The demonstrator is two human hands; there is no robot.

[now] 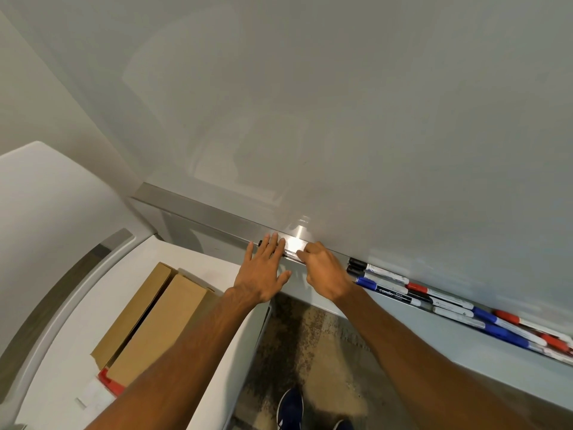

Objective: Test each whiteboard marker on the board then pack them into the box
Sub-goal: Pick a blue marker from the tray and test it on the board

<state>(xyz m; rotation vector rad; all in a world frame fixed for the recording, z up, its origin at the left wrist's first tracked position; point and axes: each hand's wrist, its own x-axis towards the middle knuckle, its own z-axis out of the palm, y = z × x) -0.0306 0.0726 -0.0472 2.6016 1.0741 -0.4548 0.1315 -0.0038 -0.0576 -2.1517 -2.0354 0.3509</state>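
- Markers (384,277), white with black, blue or red caps, lie piled in the board's tray (214,220), right of both hands.
- Left hand (263,271): fingers straight, flat on the tray.
- Right hand (322,271): fingers curled at the tray; whether they hold anything cannot be told.

Both forearms (186,352) are bare, as are the left hand (263,271) and right hand (324,273). The feet wear navy-blue fabric sports shoes (290,405), one showing white stripes.

Even, soft indoor light; specular glare on the metal tray (296,243) and whiteboard (341,119); wide-angle bowing at edges; slight overall softness.
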